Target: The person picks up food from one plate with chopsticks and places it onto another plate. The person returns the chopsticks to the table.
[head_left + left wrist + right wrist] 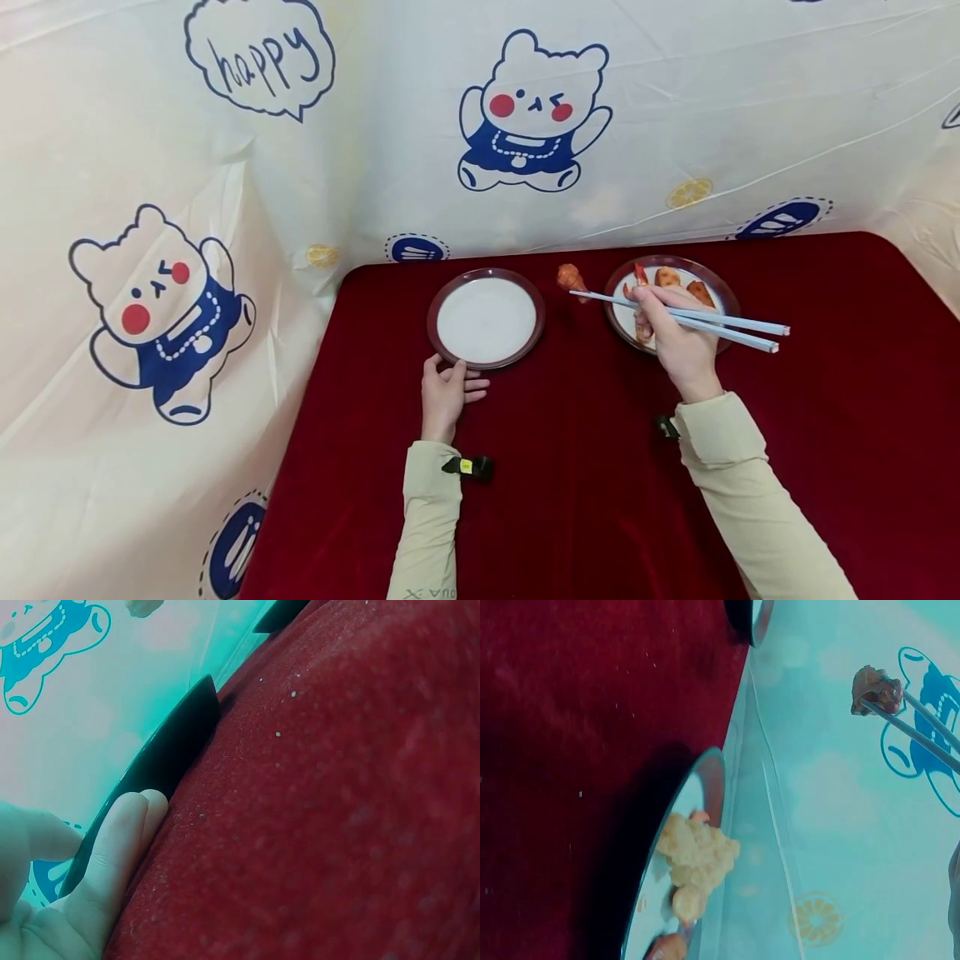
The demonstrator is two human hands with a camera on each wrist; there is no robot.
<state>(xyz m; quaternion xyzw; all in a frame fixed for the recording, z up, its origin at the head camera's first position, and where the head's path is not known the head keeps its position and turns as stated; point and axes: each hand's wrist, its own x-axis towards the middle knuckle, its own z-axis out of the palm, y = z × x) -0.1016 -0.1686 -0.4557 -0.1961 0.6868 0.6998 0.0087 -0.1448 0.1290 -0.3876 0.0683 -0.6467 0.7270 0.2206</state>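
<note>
My right hand [681, 348] holds a pair of pale blue chopsticks [742, 322] above the right-hand plate. Between their tips is a browned piece of food shaped like a chicken drumstick [568, 277], raised in the gap between the two plates; the same drumstick [875, 691] shows clear of the table in the right wrist view. At the near edge of the left plate [487, 321], white with a dark red-brown rim, my left hand [442, 402] pinches the rim, thumb on top and fingers against the outer side. That plate bears no food.
The right-hand plate [722, 287], partly behind my hand, carries several pieces of food, including a pale lumpy fried piece [697, 851]. Dark red cloth [570, 467] covers the table. A printed curtain [405, 125] hangs along its back and left sides.
</note>
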